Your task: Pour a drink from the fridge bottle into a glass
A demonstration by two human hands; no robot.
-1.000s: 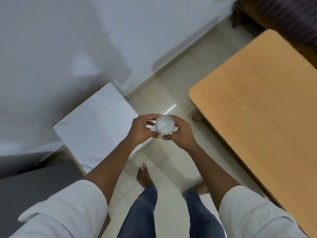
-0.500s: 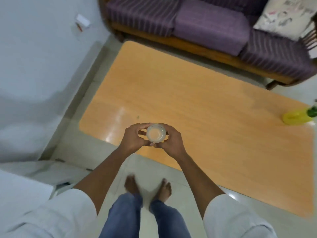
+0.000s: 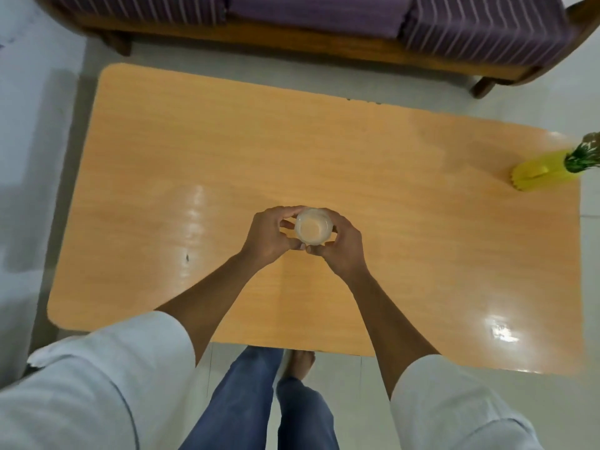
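Both hands are clamped on the glass (image 3: 313, 229), held upright over the middle of the table (image 3: 162, 157). The left hand (image 3: 268, 237) wraps its left side, the right hand (image 3: 344, 246) its right, thumbs nearly meeting on the near side. It looks full almost to the rim, so a tilt or a hard landing on setting it down would likely slop liquid onto the tabletop. Far right, a yellow bottle (image 3: 542, 172) stands near the table's edge, well apart from the glass.

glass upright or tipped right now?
Upright. The glass shows a round rim seen straight down, left hand and right hand cupping its sides above the table. Contents: cannot tell.
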